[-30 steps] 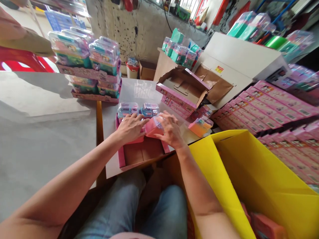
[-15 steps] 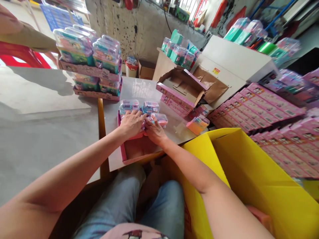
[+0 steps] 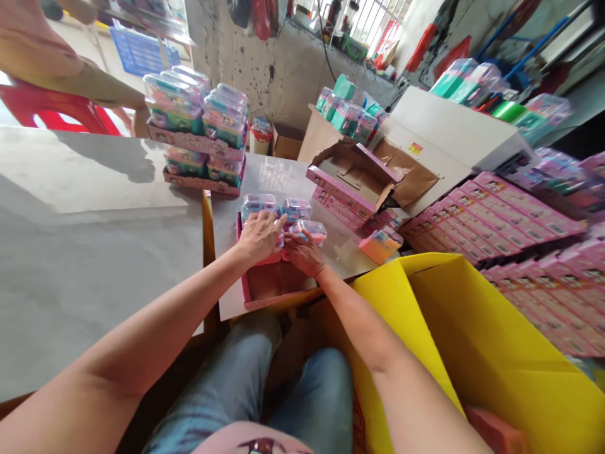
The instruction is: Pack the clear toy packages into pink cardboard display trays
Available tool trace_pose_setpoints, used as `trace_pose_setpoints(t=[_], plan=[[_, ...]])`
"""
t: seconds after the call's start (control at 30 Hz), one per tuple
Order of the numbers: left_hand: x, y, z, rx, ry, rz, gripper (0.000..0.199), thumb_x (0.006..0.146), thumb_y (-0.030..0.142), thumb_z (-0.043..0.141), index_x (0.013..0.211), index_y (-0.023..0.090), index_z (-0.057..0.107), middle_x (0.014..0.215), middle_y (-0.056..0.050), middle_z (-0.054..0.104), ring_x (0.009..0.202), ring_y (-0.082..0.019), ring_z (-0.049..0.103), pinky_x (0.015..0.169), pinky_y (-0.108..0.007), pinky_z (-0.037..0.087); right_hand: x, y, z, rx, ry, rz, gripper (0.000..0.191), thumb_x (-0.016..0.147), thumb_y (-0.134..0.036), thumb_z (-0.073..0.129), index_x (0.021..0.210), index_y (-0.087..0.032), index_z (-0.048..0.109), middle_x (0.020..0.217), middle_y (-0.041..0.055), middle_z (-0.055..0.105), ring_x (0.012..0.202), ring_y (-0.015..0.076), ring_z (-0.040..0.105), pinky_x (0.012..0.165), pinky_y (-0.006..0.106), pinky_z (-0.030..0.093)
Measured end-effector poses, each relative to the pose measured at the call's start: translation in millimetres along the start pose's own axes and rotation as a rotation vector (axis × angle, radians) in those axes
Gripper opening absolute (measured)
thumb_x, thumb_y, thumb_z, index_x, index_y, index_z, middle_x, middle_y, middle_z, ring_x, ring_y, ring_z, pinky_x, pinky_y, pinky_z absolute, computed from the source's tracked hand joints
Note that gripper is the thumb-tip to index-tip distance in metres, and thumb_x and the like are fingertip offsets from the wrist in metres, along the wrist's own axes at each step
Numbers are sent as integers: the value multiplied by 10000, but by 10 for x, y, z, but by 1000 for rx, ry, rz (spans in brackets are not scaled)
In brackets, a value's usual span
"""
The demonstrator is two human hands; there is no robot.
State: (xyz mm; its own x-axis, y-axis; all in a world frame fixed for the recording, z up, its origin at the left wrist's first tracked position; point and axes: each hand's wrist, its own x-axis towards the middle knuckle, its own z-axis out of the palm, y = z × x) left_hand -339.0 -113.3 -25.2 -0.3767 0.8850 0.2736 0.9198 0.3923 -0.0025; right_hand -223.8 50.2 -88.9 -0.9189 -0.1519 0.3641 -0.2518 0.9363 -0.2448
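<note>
A shallow pink cardboard tray (image 3: 265, 301) lies on the table in front of me, its near part showing bare brown board. Small plastic cases with clear lids fill its far part, among them a blue one at the back left (image 3: 259, 203) and another at the back right (image 3: 297, 209). My left hand (image 3: 261, 236) is curled over a pink case in the front left of the group, covering most of it. Fingers bent, my right hand (image 3: 305, 255) grips against the pink-orange case (image 3: 312, 231) at the front right. Its fingertips are partly hidden.
Stacked trays of filled cases (image 3: 203, 139) stand at the back left, near another person's arm. An open pink carton (image 3: 352, 180) and an orange case (image 3: 380, 244) lie to the right. A large yellow box (image 3: 491, 328) flanks my right arm; pink cartons (image 3: 501, 214) are stacked beyond.
The view has shifted, so the scene sits farther right. Both hands stay at the cases in the tray; the right fingers look more bent now.
</note>
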Motion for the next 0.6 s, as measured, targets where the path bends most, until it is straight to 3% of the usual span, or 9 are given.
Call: trace_pose_setpoints(t=[0.1, 0.23, 0.4, 0.5, 0.6], plan=[[0, -6, 5, 4, -7, 5, 729, 842, 421, 708, 1464, 168, 423, 1290, -164, 585, 1166, -357, 506, 965, -443, 377, -48, -39, -53, 59, 118, 107, 329, 952, -173, 533, 1263, -126, 626, 1429, 145, 551, 1450, 243, 359, 1249, 468, 144], [45, 50, -2, 10, -39, 11, 712, 824, 386, 729, 1438, 166, 442, 1277, -178, 581, 1182, -371, 502, 977, -465, 359, -78, -98, -90, -183, 245, 212, 624, 949, -342, 596, 1487, -85, 411, 1554, 193, 384, 1514, 299, 202, 1250, 515, 138], [58, 120, -37, 7, -63, 23, 657, 830, 325, 714, 1396, 101, 467, 1262, -216, 582, 1178, -393, 514, 978, -482, 355, -39, -150, 43, -402, 89, 256, 608, 973, -370, 520, 1536, -201, 365, 1601, 132, 328, 1530, 324, 134, 1218, 634, 32], [82, 108, -18, 3, -74, 35, 634, 844, 322, 691, 1391, 88, 473, 1260, -226, 585, 1177, -402, 515, 984, -498, 362, -34, -97, 95, -449, 63, 230, 595, 980, -372, 500, 1541, -223, 370, 1587, 106, 366, 1524, 323, 149, 1217, 629, -5], [152, 80, 24, 4, -63, 11, 773, 812, 323, 707, 1466, 52, 396, 1284, -236, 579, 1189, -414, 506, 1005, -526, 371, -100, -41, 54, -453, 57, 230, 613, 978, -392, 512, 1549, -222, 366, 1575, 112, 389, 1515, 331, 184, 1219, 624, 20]])
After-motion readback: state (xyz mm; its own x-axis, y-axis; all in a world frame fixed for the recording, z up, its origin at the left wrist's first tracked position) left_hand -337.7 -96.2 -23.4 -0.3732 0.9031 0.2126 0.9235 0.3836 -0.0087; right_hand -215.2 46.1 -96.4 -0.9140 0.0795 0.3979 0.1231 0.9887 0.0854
